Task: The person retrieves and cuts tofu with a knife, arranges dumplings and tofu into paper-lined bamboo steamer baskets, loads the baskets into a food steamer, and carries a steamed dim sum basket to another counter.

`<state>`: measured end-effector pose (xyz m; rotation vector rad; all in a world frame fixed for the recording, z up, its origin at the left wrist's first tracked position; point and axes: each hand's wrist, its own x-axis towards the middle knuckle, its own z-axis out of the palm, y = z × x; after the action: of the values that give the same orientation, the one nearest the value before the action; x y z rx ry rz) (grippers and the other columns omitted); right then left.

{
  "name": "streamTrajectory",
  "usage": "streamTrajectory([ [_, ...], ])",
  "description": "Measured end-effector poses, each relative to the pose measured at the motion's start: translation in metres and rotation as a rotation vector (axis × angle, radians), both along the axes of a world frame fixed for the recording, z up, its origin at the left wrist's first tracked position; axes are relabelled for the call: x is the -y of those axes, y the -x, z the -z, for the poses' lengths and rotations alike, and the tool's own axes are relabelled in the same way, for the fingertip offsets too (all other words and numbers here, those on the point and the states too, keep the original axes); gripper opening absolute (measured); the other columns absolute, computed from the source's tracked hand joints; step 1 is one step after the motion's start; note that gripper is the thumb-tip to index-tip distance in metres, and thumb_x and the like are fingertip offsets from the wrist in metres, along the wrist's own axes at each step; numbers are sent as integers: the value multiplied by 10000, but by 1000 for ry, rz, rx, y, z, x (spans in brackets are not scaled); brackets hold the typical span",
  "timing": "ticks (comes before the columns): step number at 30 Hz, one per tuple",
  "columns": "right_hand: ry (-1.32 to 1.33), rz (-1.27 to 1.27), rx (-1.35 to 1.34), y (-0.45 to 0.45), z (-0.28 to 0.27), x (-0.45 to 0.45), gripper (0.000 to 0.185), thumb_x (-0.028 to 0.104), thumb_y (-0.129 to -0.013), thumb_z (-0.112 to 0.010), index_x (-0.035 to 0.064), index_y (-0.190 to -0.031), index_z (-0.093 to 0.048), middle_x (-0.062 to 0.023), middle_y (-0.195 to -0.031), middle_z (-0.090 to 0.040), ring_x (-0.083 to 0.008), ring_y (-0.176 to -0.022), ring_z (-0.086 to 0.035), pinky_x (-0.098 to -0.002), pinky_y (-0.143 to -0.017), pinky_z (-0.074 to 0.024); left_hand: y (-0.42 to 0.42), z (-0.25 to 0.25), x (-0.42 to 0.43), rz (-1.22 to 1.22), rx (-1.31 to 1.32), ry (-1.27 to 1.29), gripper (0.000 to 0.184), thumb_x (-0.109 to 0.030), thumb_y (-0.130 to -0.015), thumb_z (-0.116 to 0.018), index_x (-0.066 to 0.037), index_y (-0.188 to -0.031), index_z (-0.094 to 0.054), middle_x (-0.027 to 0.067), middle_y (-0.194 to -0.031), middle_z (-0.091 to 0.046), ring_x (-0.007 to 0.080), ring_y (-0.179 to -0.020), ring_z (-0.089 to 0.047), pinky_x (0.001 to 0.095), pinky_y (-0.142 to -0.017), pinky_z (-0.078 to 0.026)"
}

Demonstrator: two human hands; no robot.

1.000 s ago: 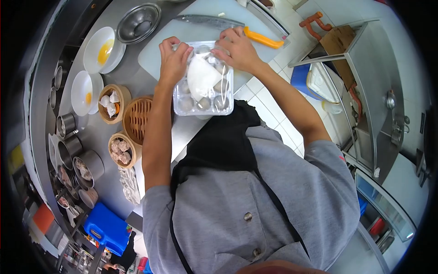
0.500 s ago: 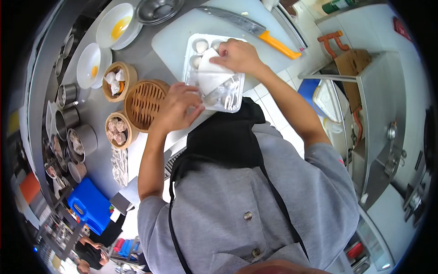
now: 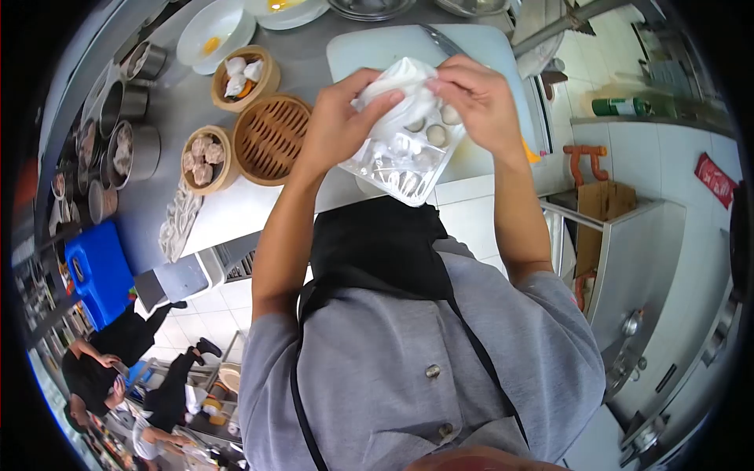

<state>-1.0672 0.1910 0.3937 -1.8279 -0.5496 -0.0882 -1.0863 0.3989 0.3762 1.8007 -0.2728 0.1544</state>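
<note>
In the head view, a crumpled white plastic sheet or bag (image 3: 404, 82) is between my hands. My left hand (image 3: 342, 122) is closed on its left side, thumb lying across the front. Fingertips of my right hand (image 3: 481, 102) pinch its upper right edge. Just below is a plastic tray (image 3: 426, 191) of round whitish balls (image 3: 436, 135), partly covered by shiny clear film (image 3: 381, 153). The tray lies tilted at the front of a white cutting board (image 3: 365, 49). Behind my right hand, a knife (image 3: 442, 41) shows its blade; its orange handle (image 3: 532, 153) is mostly hidden.
Left of the tray stand a bamboo steamer basket (image 3: 272, 141), one with meat dumplings (image 3: 206, 149), and another with white pieces (image 3: 245, 74). White bowls (image 3: 228, 23) with egg yolk, metal bowls (image 3: 373, 6), metal pots (image 3: 141, 149) and a cloth (image 3: 181, 224) surround them. Two people are at lower left.
My hands and the white sheet have risen off the tray. The sheet is now bunched up, and both hands grip it; my left hand was loosely spread before. The view has shifted.
</note>
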Motion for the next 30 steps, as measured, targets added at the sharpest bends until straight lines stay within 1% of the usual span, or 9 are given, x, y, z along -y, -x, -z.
streamTrajectory([
  [4,-21,182,48,-12,-3,-1,92,-15,-826,-657,-83,-887,-647,-38,-830,-585,-102,-694,-507,-219,-609,-390,-3,13,-17,45,-282,359,166,-143,-885,-683,22,-905,-692,3,-768,-665,58,-721,-578,192,-664,-445],
  [12,-604,527,-98,-23,28,-30,112,40,-894,-614,-47,-960,-642,-105,-838,-650,-153,-706,-610,-269,-627,-493,-55,71,-81,-250,-539,568,116,-101,-867,-653,-5,-932,-655,43,-832,-663,89,-680,-595,223,-615,-492],
  [17,-914,384,-129,-16,36,-50,133,48,-915,-571,-61,-988,-595,-192,-885,-663,-259,-766,-652,-351,-667,-529,-79,93,-111,-51,-22,-884,522,-349,-872,-643,61,-1189,-582,197,-1113,-654,322,-979,-647,366,-826,-511],
  [18,-910,387,-131,-12,39,-53,133,48,-915,-571,-61,-988,-595,-192,-885,-663,-259,-766,-652,-351,-667,-529,-76,89,-109,-48,-24,-881,522,-349,-872,-643,61,-1189,-582,197,-1113,-654,322,-979,-647,366,-826,-511],
  [20,-996,218,-207,-7,45,-58,176,80,-923,-546,-72,-1001,-588,-213,-906,-660,-294,-828,-650,-386,-726,-525,-67,62,-97,-193,-63,-97,589,-386,-857,-657,106,-1166,-559,264,-1133,-606,324,-1004,-620,406,-837,-511],
  [21,-994,222,-205,-4,50,-65,176,80,-923,-546,-72,-1001,-588,-213,-906,-660,-294,-828,-650,-386,-726,-525,-60,40,-99,-189,-64,-94,589,-386,-857,-657,106,-1166,-559,264,-1133,-606,324,-1004,-620,406,-837,-511],
  [23,-913,48,-147,9,62,-87,243,125,-918,-536,-80,-1038,-588,-222,-939,-657,-312,-891,-643,-409,-784,-512,-42,3,-104,311,-803,1030,593,-329,-857,-670,144,-1181,-520,284,-1168,-573,308,-982,-636,410,-792,-543],
  [28,-599,23,-328,42,69,-131,331,208,-868,-636,-69,-1049,-619,-198,-1002,-649,-313,-925,-635,-390,-837,-486,-16,16,-113,52,-524,707,351,-187,-878,-641,121,-1044,-607,160,-923,-662,199,-743,-665,305,-648,-567],
  [30,165,219,101,47,59,-150,377,245,-777,-759,-7,-1035,-647,-169,-1028,-635,-313,-959,-622,-370,-837,-475,4,15,-127,113,-519,310,262,-133,-897,-621,69,-1064,-605,110,-927,-669,150,-778,-643,284,-656,-548],
])
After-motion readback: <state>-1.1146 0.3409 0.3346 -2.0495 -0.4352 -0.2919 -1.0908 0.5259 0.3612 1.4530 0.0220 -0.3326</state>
